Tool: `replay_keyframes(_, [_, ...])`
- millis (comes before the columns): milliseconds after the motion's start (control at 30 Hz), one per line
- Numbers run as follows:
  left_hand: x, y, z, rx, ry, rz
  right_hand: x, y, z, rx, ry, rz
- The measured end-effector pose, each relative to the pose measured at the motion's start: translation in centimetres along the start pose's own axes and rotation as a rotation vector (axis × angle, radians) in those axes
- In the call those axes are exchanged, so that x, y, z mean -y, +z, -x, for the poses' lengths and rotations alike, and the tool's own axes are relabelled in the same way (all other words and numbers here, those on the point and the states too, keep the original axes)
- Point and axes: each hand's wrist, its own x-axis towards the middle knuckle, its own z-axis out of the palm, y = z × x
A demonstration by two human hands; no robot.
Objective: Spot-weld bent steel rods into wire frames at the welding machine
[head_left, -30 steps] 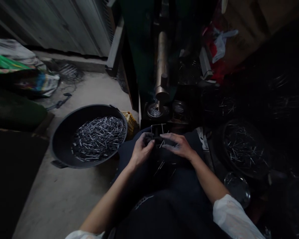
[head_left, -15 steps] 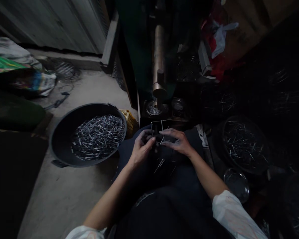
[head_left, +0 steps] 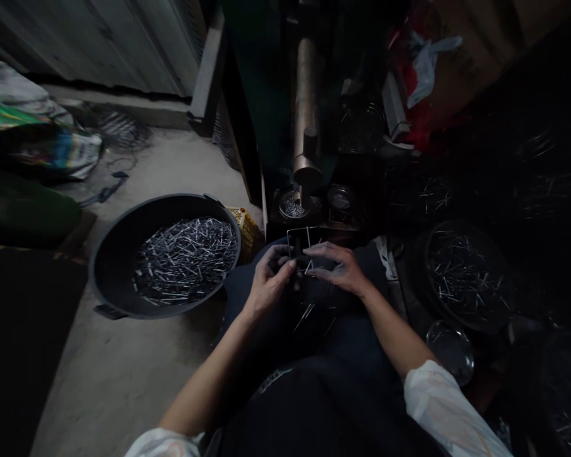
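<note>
A thin bent wire frame (head_left: pixel 298 230), roughly square, stands upright between my hands above my lap. My left hand (head_left: pixel 272 274) pinches its left side between thumb and fingers. At its right side, my right hand (head_left: pixel 335 265) holds the wire with thumb and fingertips. A few loose metal pins (head_left: pixel 305 314) lie on the dark cloth over my lap, just below the hands. Beyond the frame, a small round dish (head_left: pixel 293 205) of metal bits sits under the tip of a brass-coloured machine cylinder (head_left: pixel 306 114).
On the left floor stands a wide black basin (head_left: pixel 118 254) full of metal pins, beside a yellow crate (head_left: pixel 245 228). At the right are a dark basin (head_left: pixel 471 276) with more pins and a shiny bowl (head_left: pixel 451 352). Sacks (head_left: pixel 38 136) lie at the far left.
The view has shifted slightly. Both hands keep their hold on the wire frame, with barely any movement.
</note>
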Motion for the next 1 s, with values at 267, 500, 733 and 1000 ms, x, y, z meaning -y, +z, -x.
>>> replay_keyframes(267, [-0.2,0.0,-0.3,0.016,0.013,0.020,0.1,-0.2,-0.5,0.005,0.012,0.007])
replay_keyframes(500, [-0.5,0.1,-0.7,0.032,0.051,0.024,0.3,-0.7,-1.2,0.016,-0.013,0.011])
replay_keyframes(733, [-1.3,0.2,-1.5,0.033,0.102,0.027,0.4,-1.1,-2.5,0.020,-0.060,0.036])
replay_keyframes(1000, [-1.5,-0.1,-2.1,0.023,0.119,0.023,0.3,-1.2,-3.4,0.019,-0.073,0.056])
